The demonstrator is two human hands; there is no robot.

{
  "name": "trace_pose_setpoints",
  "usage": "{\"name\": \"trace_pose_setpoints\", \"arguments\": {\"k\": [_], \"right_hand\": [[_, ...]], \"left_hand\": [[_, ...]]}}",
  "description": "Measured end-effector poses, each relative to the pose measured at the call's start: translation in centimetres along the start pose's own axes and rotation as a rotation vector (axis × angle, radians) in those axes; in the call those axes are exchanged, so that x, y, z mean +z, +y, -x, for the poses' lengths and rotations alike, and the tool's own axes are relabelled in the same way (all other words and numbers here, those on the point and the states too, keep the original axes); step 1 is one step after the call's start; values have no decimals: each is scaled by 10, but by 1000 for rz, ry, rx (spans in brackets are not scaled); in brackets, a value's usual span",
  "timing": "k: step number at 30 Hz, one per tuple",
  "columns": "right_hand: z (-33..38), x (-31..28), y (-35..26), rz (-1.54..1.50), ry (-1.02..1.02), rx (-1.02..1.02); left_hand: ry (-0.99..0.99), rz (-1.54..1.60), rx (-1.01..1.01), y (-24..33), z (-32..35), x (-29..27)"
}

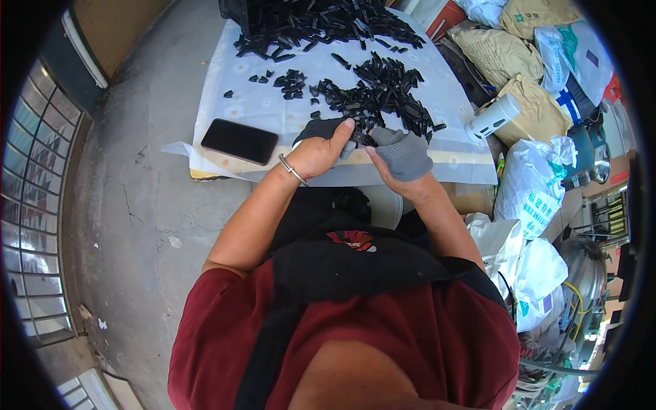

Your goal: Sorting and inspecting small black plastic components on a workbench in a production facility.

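two hands meet at the near side of the worktop (pixel 203 175), over the white sheet (pixel 212 130) that covers it. between them sits a dark piece (pixel 363 139), small and rough-looking, its outline lost against the gloves and the other black bits, so i cannot tell whether it is one piece or several. the right hand (pixel 403 154), in a grey dotted glove with the thumb bare, has its fingers closed in a pinch on it. the left hand (pixel 324 146), in a darker glove with a bare thumb and a metal bangle (pixel 293 170) at the wrist, has its fingers curled in under the thumb beside the piece; their undersides are hidden, and i cannot tell how far they are open or whether they grip anything.

just beyond the hands lies a pile of black pieces (pixel 383 96), its near edge partly covered by them. a larger heap (pixel 328 27) runs out of the top of the view, next to a black container (pixel 236 12) that is also cut off. a dark-screened phone (pixel 239 141) lies left of the hands. below the worktop, a pale rounded thing (pixel 387 207) is mostly hidden by the person's body; its kind is unclear. toward the right rim, bags (pixel 527 183) overlap and bend.
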State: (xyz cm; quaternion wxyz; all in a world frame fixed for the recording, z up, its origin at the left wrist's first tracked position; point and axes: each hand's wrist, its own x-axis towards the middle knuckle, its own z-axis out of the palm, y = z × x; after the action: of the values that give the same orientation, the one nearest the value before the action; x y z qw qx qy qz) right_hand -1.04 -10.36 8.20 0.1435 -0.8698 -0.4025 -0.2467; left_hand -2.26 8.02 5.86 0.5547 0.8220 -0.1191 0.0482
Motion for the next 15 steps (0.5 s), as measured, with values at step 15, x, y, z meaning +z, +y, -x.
{"name": "trace_pose_setpoints", "arguments": {"k": [15], "right_hand": [[74, 14, 61, -301, -300, 214]], "left_hand": [[-189, 137, -725, -33, -24, 57]]}}
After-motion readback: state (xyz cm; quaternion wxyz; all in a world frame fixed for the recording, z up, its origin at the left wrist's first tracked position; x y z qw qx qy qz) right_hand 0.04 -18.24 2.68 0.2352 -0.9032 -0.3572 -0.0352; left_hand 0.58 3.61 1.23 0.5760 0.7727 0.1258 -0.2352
